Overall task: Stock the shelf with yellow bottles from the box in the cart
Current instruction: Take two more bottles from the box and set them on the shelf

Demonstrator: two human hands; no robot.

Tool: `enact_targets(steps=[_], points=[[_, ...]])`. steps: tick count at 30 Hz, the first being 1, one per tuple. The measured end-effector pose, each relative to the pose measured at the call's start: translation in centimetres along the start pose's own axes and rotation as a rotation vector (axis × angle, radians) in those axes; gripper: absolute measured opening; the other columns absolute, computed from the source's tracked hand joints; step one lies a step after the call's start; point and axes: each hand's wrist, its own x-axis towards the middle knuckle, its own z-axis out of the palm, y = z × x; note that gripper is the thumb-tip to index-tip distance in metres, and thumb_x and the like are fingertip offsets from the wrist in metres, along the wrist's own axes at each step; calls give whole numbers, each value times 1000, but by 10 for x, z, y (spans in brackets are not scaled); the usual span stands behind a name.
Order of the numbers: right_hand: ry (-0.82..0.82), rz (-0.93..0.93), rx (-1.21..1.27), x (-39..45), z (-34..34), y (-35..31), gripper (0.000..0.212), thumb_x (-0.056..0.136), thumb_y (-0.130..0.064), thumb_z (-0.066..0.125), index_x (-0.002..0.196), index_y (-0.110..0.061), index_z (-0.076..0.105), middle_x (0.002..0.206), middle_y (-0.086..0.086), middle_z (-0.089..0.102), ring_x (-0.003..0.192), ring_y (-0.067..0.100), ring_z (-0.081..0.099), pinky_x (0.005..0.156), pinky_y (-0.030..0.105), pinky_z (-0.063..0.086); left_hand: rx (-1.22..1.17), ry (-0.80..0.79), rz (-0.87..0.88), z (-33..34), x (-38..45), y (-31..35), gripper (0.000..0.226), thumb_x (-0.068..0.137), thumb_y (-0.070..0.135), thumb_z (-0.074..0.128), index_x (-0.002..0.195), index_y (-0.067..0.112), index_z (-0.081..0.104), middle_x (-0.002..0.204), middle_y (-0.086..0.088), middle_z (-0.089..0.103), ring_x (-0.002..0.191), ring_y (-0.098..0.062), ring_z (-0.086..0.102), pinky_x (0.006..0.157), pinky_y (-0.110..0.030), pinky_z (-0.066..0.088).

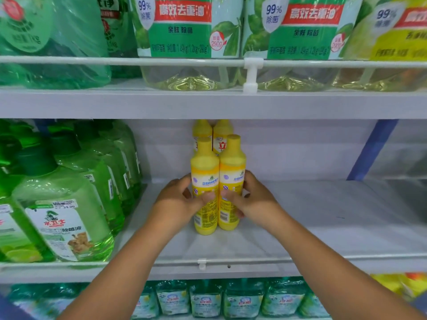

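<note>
Head cam is looking straight at the white shelf [312, 215], whose bare board runs wide to the right of the right hand. Left of the left hand sit big green soap bottles [62, 204] in a row going back. Above both hands, the upper shelf has large clear jugs [187, 42] with green labels. Below the wrists are teal refill pouches [205, 299]. Left hand [178, 202] is wrapped around the left front yellow bottle [204, 188], thumb across its label. Right hand [251, 199] grips the right front yellow bottle [231, 183] the same way. Both bottles stand upright, touching, on the shelf. Right behind them are two more yellow bottles [221, 132], partly hidden.
</note>
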Motion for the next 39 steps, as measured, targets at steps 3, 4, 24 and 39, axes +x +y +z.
enact_targets(steps=[3,4,24,39], points=[[-4,15,54,1,11,32,61,68,-55,81,122,-49,53,116,-19,70,104,9,69,86,41,61,-216,-26,-19,12,1,-11,38,78,42,80,114,42,66,101,10,69,87,-9,67,80,-28,54],[0,16,67,5,13,37,63,65,-58,80,121,-50,53,117,-18,70,105,10,69,86,44,61,-284,-46,-30,15,3,-12,37,79,38,80,113,43,66,101,12,73,90,-8,69,81,-28,55],[189,-124,-120,62,47,80,47,93,-16,59,135,-34,47,126,1,52,112,18,60,102,42,49,-133,-28,56,72,48,-66,63,96,19,60,150,31,29,133,12,59,116,-6,59,94,-24,44],[264,-115,-64,82,50,92,52,81,-50,66,129,-37,52,118,-11,65,95,20,68,87,41,57,-251,117,40,84,70,-82,32,77,21,79,106,28,67,99,11,74,91,-3,70,84,-38,59]])
